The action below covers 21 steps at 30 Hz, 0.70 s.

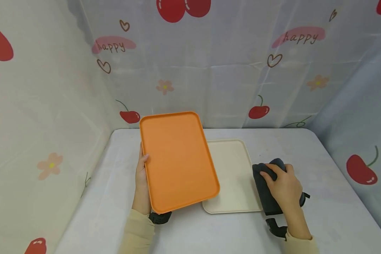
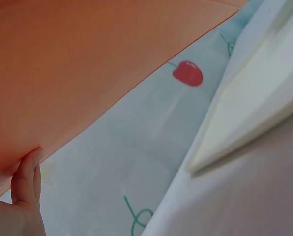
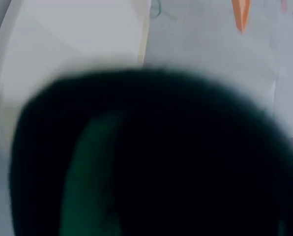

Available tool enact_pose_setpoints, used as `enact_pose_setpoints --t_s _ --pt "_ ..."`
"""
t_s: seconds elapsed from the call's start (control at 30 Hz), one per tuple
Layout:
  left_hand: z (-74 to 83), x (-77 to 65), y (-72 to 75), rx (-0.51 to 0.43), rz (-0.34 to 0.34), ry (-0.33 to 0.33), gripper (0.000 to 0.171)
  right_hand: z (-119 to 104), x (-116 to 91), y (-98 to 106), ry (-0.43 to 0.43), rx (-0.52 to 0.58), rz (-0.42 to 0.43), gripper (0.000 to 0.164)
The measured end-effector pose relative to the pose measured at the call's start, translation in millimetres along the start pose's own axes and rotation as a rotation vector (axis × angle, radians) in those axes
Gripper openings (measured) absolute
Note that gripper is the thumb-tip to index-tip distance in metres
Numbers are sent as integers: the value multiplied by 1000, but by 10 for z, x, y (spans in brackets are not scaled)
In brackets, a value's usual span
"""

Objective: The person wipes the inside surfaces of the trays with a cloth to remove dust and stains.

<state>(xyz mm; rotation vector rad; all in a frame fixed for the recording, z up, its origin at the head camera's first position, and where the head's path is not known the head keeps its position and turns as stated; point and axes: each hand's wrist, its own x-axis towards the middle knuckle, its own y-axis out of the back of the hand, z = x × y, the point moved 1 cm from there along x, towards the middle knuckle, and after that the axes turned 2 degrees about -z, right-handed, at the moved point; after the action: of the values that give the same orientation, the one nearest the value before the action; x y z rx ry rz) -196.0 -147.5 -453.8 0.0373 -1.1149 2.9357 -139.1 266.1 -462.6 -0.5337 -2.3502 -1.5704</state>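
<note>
An orange rectangular tray (image 1: 179,162) is held up at a tilt in my left hand (image 1: 141,187), its flat inner face toward the head camera. The thumb lies over the tray's left rim; the other fingers are mostly hidden behind it. In the left wrist view, fingers touch the tray's orange underside (image 2: 87,64). My right hand (image 1: 284,187) grips a dark, folded cloth (image 1: 265,197) bunched between thumb and fingers, at the right edge of a cream tray (image 1: 231,173). Dark material (image 3: 186,147) fills most of the right wrist view, blurred.
The cream tray lies flat on the white table (image 1: 330,215), partly covered from the head camera by the orange tray. Printed curtains (image 1: 209,77) stand behind the table and along both sides. Black straps (image 1: 276,229) show around the right wrist.
</note>
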Motion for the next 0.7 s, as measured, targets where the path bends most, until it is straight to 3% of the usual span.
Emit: enact_pose_setpoints --t_s 0.17,0.33,0.5,0.7 --pt "119 14 212 -2 -33 5 63 256 48 38 -84 -10 -74 44" --pt "182 6 452 104 -17 52 63 469 90 58 -130 -9 -148 46" --pt "233 0 570 214 0 121 63 631 108 64 -160 -13 -204 48" --pt "278 43 646 230 -97 174 61 743 104 25 -178 -5 -241 49"
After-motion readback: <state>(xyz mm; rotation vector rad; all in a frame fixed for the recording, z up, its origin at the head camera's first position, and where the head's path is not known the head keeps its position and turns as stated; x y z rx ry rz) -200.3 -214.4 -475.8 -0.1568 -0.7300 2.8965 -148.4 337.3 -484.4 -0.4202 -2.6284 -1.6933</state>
